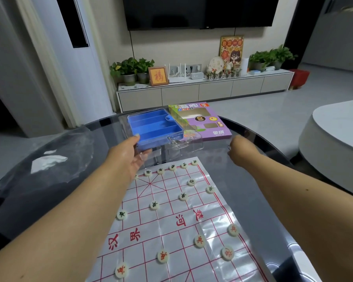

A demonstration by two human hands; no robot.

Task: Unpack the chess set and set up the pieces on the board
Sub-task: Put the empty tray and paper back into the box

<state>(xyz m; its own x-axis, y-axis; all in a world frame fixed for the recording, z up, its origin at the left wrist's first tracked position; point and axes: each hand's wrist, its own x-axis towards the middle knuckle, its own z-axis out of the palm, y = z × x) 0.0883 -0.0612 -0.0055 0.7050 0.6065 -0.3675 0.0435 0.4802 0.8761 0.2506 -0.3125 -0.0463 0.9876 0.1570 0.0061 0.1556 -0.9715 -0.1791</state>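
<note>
**On the dark glass table, a chess board half ringed by its packaging**

On the round table [55, 200], whose glossy dark top mirrors the room, a thin plastic board sheet [171, 231] lies creased and shiny, printed with a red grid and red characters. Flat, round, cream-coloured pieces [183, 196] with dark or red characters stand on its line crossings, a row of them along the far edge.

Just beyond the board's far edge sits a clear plastic case [183, 143] holding a blue tray [155, 127] with long ribbed compartments. The left hand [128, 157] grips the case's near left corner, thumb on the blue rim, fingers curled beneath. A purple cardboard box [206, 123] with windows cut in its lid lies touching the case on the right.

The right hand [237, 148] hovers at the table's far right, apart from case and board, knuckles toward the camera; whether it pinches anything I cannot tell.

Beyond the table stand a low white cabinet [202, 92] with potted plants [130, 70] and a framed picture [158, 76], under a wall-hung television [200, 11].
</note>
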